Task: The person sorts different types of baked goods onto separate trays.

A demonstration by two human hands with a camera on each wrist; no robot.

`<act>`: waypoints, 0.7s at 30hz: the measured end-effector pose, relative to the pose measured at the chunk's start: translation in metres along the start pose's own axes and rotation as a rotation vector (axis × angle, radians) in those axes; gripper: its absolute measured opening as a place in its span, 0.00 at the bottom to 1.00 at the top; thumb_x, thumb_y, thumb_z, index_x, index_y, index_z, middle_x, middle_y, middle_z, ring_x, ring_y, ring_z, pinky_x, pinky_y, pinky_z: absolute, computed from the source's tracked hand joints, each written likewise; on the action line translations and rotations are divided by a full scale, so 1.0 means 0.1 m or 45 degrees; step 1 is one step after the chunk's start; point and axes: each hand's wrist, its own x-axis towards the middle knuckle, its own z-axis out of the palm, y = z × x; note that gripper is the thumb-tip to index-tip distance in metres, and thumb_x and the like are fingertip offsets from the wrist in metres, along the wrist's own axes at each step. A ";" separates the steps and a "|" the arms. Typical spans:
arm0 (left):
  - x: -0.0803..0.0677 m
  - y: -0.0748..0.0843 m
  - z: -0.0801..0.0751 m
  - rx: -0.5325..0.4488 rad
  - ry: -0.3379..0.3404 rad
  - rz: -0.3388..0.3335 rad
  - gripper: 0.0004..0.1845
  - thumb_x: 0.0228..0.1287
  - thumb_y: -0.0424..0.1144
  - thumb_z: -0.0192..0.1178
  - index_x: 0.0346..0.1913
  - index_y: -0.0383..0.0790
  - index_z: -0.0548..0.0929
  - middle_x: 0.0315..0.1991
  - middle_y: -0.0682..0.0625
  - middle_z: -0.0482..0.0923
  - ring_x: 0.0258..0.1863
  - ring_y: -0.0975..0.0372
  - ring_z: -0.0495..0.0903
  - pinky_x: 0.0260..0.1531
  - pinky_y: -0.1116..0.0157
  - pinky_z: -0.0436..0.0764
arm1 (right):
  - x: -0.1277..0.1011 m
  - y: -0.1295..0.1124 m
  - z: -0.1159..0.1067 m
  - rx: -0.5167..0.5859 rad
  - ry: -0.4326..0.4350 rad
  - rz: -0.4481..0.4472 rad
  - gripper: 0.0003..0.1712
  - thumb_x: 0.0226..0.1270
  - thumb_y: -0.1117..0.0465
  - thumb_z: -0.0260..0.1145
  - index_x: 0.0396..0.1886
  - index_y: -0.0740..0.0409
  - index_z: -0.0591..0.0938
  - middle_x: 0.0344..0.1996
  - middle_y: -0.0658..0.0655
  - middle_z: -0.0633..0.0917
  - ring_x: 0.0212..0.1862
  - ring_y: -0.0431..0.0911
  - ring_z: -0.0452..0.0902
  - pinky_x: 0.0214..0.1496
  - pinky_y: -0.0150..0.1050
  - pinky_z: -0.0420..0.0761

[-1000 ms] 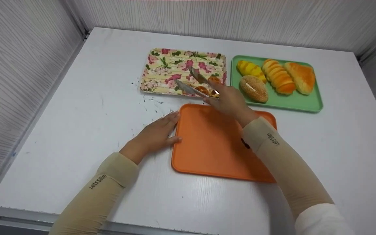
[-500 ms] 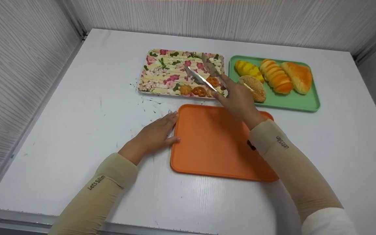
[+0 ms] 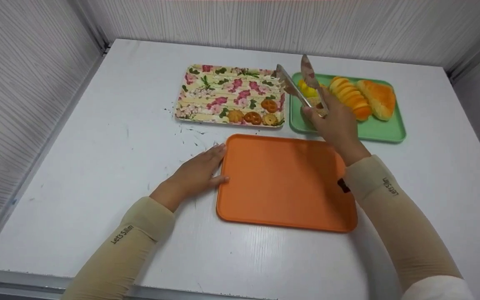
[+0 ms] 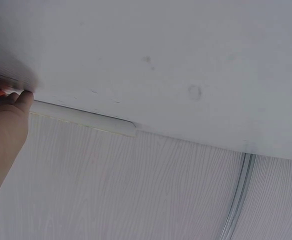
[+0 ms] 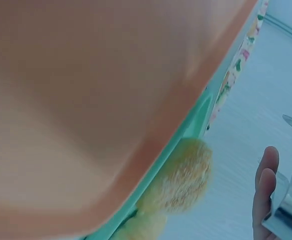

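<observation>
Over green tray (image 3: 383, 132), right hand (image 3: 338, 125) gripping tongs (image 3: 302, 85), seemingly empty

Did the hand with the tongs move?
Yes. The right hand carried the tongs rightward, away from the floral tray, and they now hang over the green tray.

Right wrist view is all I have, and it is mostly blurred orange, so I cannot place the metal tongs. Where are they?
Observer: The right hand holds the metal tongs above the green rectangular tray, arms apart, nothing between them.
Operator: What lies under them?
Observer: A round sesame-crusted bun, beside a yellow striped bun.
Operator: And the other hand?
Observer: The left hand rests flat against the left edge of the orange rectangular tray.
</observation>
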 end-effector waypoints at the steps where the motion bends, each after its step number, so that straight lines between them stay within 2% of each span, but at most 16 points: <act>1: 0.00 0.00 0.00 0.002 0.001 0.002 0.45 0.69 0.62 0.47 0.76 0.40 0.42 0.76 0.49 0.39 0.73 0.57 0.42 0.69 0.57 0.49 | -0.01 0.04 -0.04 0.016 0.014 0.011 0.43 0.66 0.38 0.59 0.74 0.54 0.60 0.48 0.63 0.82 0.40 0.57 0.78 0.41 0.54 0.77; 3: 0.00 0.00 0.01 0.003 0.001 0.003 0.45 0.68 0.62 0.47 0.76 0.40 0.42 0.76 0.48 0.40 0.73 0.57 0.42 0.69 0.57 0.49 | -0.04 0.13 -0.10 0.032 0.052 0.024 0.43 0.66 0.39 0.59 0.73 0.55 0.60 0.49 0.65 0.81 0.41 0.58 0.78 0.44 0.56 0.77; 8: 0.00 0.00 0.01 0.013 -0.009 0.004 0.45 0.68 0.62 0.48 0.76 0.39 0.42 0.76 0.48 0.40 0.74 0.58 0.41 0.70 0.58 0.48 | -0.11 0.34 -0.25 0.018 0.125 0.082 0.44 0.65 0.38 0.58 0.72 0.59 0.63 0.45 0.65 0.82 0.36 0.59 0.77 0.40 0.55 0.75; 13: 0.00 0.00 0.00 0.016 -0.012 0.009 0.45 0.68 0.61 0.47 0.76 0.39 0.42 0.76 0.48 0.40 0.74 0.58 0.41 0.70 0.58 0.47 | -0.21 0.52 -0.38 0.003 0.109 0.179 0.45 0.65 0.35 0.56 0.73 0.56 0.61 0.44 0.67 0.81 0.38 0.61 0.77 0.40 0.57 0.75; 16: 0.00 0.00 0.00 0.012 -0.011 0.008 0.45 0.69 0.61 0.47 0.76 0.39 0.42 0.76 0.48 0.39 0.74 0.58 0.40 0.70 0.59 0.47 | -0.29 0.62 -0.44 -0.024 0.099 0.218 0.47 0.64 0.34 0.55 0.74 0.58 0.59 0.42 0.70 0.80 0.33 0.61 0.75 0.40 0.57 0.74; 21: -0.01 0.01 -0.01 0.001 -0.001 0.010 0.45 0.69 0.61 0.48 0.76 0.39 0.43 0.76 0.48 0.39 0.74 0.58 0.40 0.70 0.59 0.47 | -0.41 0.75 -0.51 -0.071 0.087 0.277 0.49 0.66 0.34 0.53 0.75 0.60 0.55 0.49 0.68 0.80 0.31 0.61 0.76 0.40 0.57 0.74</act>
